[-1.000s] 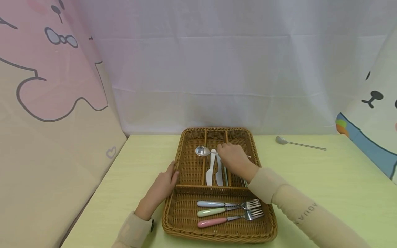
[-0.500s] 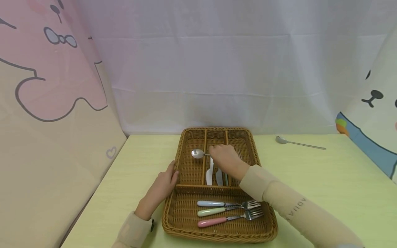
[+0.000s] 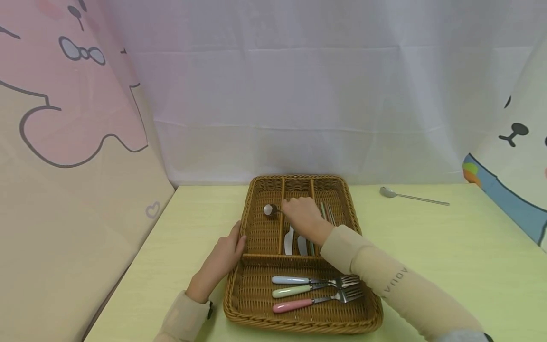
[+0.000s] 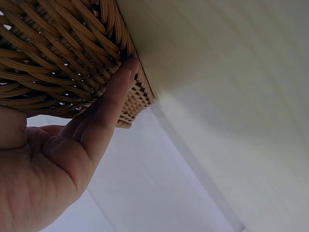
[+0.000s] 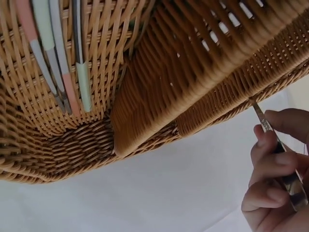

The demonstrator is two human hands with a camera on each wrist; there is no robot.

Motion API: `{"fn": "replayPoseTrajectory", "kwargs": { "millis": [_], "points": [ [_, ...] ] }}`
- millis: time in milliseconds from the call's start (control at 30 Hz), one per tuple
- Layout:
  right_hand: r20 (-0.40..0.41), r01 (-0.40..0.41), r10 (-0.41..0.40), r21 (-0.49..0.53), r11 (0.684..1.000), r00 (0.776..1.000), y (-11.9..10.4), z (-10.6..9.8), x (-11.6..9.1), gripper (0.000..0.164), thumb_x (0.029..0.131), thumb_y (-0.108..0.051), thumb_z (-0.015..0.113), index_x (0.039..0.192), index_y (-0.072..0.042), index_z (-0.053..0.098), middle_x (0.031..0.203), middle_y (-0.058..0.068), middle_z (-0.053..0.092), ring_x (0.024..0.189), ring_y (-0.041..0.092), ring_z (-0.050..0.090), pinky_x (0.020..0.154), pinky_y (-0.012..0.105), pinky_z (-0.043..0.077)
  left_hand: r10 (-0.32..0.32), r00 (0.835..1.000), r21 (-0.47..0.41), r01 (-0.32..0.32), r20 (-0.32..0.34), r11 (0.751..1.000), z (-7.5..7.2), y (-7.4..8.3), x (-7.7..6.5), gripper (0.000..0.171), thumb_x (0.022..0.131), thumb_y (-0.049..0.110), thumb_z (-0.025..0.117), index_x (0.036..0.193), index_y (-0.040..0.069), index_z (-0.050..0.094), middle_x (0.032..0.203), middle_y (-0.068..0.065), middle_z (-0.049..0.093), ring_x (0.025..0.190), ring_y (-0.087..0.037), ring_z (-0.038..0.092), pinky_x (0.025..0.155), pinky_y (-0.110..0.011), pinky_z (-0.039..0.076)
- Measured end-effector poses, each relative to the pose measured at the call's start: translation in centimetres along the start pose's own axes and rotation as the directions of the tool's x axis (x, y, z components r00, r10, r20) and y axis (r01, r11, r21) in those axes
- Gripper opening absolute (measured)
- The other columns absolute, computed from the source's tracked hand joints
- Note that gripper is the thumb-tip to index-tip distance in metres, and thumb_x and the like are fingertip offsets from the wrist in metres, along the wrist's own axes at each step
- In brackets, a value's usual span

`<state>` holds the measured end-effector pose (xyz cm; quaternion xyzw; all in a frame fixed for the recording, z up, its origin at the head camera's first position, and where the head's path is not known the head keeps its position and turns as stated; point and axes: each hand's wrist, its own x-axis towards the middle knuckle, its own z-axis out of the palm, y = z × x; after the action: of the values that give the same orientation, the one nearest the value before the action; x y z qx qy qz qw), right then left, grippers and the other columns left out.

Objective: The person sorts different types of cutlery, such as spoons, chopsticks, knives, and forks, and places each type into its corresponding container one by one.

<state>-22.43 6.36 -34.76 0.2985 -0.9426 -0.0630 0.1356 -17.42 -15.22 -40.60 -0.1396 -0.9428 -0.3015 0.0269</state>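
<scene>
A brown wicker cutlery basket (image 3: pixel 303 327) stands on the table. My left hand (image 3: pixel 224 256) rests against its left outer wall; in the left wrist view the fingers (image 4: pixel 108 108) lie extended along the weave. My right hand (image 3: pixel 305 216) holds a metal spoon (image 3: pixel 270 209) above the basket's middle compartment, its bowl pointing left over the left compartment. The spoon's thin handle (image 5: pixel 260 116) shows between the fingers in the right wrist view. Beneath my right hand lie two knives (image 3: pixel 289 243) with their upper ends hidden.
Blue, green and pink-handled forks (image 3: pixel 292 306) lie in the front compartment. Slim metal sticks with pastel ends (image 5: pixel 83 87) are in the right compartment. Another long spoon (image 3: pixel 416 197) lies on the table to the right. A white cloth (image 3: pixel 320 109) hangs behind.
My right hand has moved left with the spoon, from over the right divider to the middle compartment, uncovering the sticks. The spoon's bowl has tilted and shifted slightly left. My left hand stays put.
</scene>
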Motion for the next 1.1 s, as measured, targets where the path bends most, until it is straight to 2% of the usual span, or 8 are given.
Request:
{"fn": "replayPoseTrajectory", "kwargs": {
  "millis": [133,267,333,500,567,833,967,1100],
  "points": [
    [0.014,-0.024,0.024,0.043,0.999,1.0,-0.5,0.2,0.1,0.023,0.084,-0.004,0.061,0.107,-0.001,0.063,0.072,0.01,0.066,0.047,0.014,0.05,0.04,0.025,0.042,-0.002,1.0,-0.001,0.002,0.002,1.0,0.0,0.0,0.0,0.05,0.097,0.014,0.042,0.137,-0.01,0.025,0.042,0.005,0.034,0.032,-0.005,0.025,0.033,-0.02,0.024],
    [0.058,-0.04,0.035,0.091,0.995,0.998,-1.1,0.5,0.2,0.032,0.084,-0.001,0.061,0.116,0.002,0.058,0.083,0.014,0.067,0.056,0.017,0.057,0.048,0.027,0.052,-0.009,1.0,-0.013,0.01,0.011,1.0,0.0,0.0,0.0,0.051,0.097,0.015,0.041,0.138,-0.01,0.025,0.042,0.005,0.034,0.031,-0.005,0.025,0.033,-0.019,0.024],
    [0.075,-0.046,0.037,0.125,0.991,0.997,-1.4,0.6,0.2,0.032,0.084,0.0,0.06,0.116,0.003,0.057,0.089,0.017,0.067,0.06,0.019,0.059,0.051,0.028,0.053,-0.01,1.0,-0.019,0.011,0.014,1.0,0.0,0.0,0.0,0.051,0.097,0.016,0.041,0.138,-0.009,0.024,0.042,0.005,0.034,0.031,-0.005,0.025,0.033,-0.019,0.024],
    [0.107,-0.027,0.005,0.206,0.978,0.994,-2.0,0.4,0.1,0.03,0.086,0.0,0.058,0.116,0.003,0.055,0.111,0.024,0.058,0.056,0.018,0.055,0.048,0.026,0.051,-0.006,1.0,-0.013,0.006,0.012,1.0,0.1,0.1,0.0,0.052,0.097,0.016,0.042,0.139,-0.009,0.024,0.041,0.005,0.034,0.031,-0.006,0.025,0.033,-0.019,0.024],
    [0.111,0.001,-0.027,0.233,0.973,0.993,-2.3,0.2,0.0,0.029,0.085,0.0,0.059,0.114,0.003,0.056,0.114,0.023,0.054,0.056,0.015,0.053,0.047,0.025,0.049,-0.004,1.0,-0.007,0.004,0.013,1.0,0.1,0.0,0.0,0.052,0.097,0.016,0.042,0.138,-0.009,0.024,0.041,0.005,0.035,0.031,-0.006,0.026,0.032,-0.02,0.025],
    [0.108,0.162,-0.193,0.244,0.956,0.975,-2.7,0.1,-0.3,0.026,0.082,0.001,0.062,0.108,-0.002,0.061,0.104,0.014,0.058,0.081,0.018,0.059,0.063,0.025,0.053,-0.019,1.0,-0.006,0.019,0.02,1.0,0.1,0.0,0.0,0.053,0.097,0.018,0.041,0.139,-0.009,0.023,0.043,0.003,0.037,0.031,-0.008,0.029,0.033,-0.022,0.029],
    [0.09,0.26,-0.288,0.236,0.936,0.953,-2.8,0.1,-0.2,0.022,0.081,0.0,0.063,0.103,-0.004,0.064,0.099,0.01,0.058,0.082,0.016,0.058,0.069,0.023,0.052,-0.015,1.0,0.003,0.015,0.012,1.0,0.1,-0.1,0.0,0.052,0.097,0.017,0.042,0.139,-0.009,0.024,0.042,0.003,0.036,0.031,-0.007,0.028,0.032,-0.021,0.028],
    [0.069,0.369,-0.388,0.193,0.909,0.919,-3.0,0.4,-0.2,0.022,0.079,-0.001,0.066,0.101,-0.006,0.066,0.099,0.006,0.059,0.085,0.013,0.058,0.073,0.019,0.051,-0.01,1.0,0.012,0.01,0.009,1.0,0.1,-0.1,0.0,0.052,0.097,0.016,0.042,0.138,-0.01,0.024,0.042,0.004,0.035,0.031,-0.007,0.027,0.032,-0.02,0.026]
  ]
}}
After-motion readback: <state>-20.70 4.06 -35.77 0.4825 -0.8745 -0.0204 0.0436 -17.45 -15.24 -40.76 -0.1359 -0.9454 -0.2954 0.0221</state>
